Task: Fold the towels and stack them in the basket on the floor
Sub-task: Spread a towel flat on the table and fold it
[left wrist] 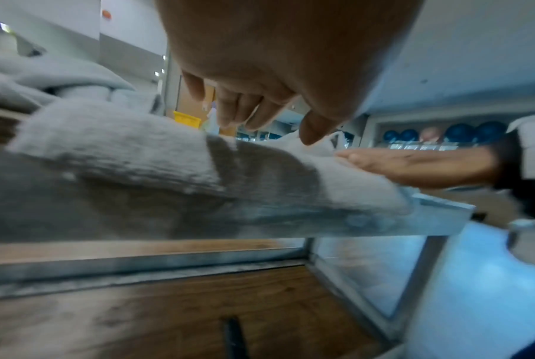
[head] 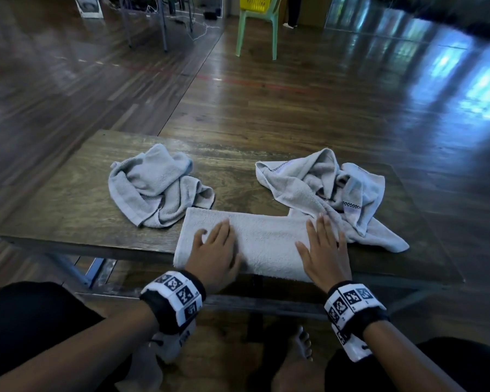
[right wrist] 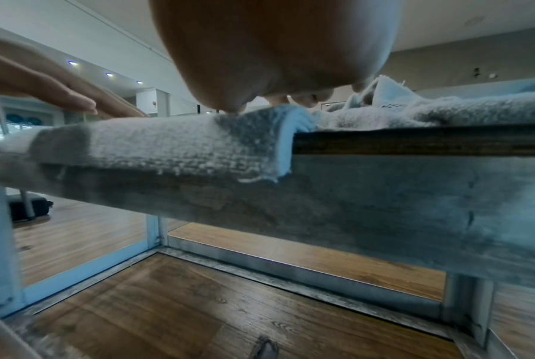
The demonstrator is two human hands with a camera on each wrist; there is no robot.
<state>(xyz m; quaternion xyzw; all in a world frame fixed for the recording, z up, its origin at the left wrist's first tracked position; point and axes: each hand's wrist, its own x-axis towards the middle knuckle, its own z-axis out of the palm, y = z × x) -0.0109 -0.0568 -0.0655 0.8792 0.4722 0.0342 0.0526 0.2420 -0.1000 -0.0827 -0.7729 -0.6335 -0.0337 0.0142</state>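
Head view: three towels, one folded (head: pixel 266 244), two crumpled.

Black wristbands (head: pixel 172 299) with white square-patterned marker tiles

Bare worktop (head: pixel 77 199) lies open along the left edge and in the gap between the crumpled left towel (head: pixel 156 188) and the bunched right towel (head: pixel 328 190), which block the far corners, the right one touching the folded towel (head: pixel 266 239)
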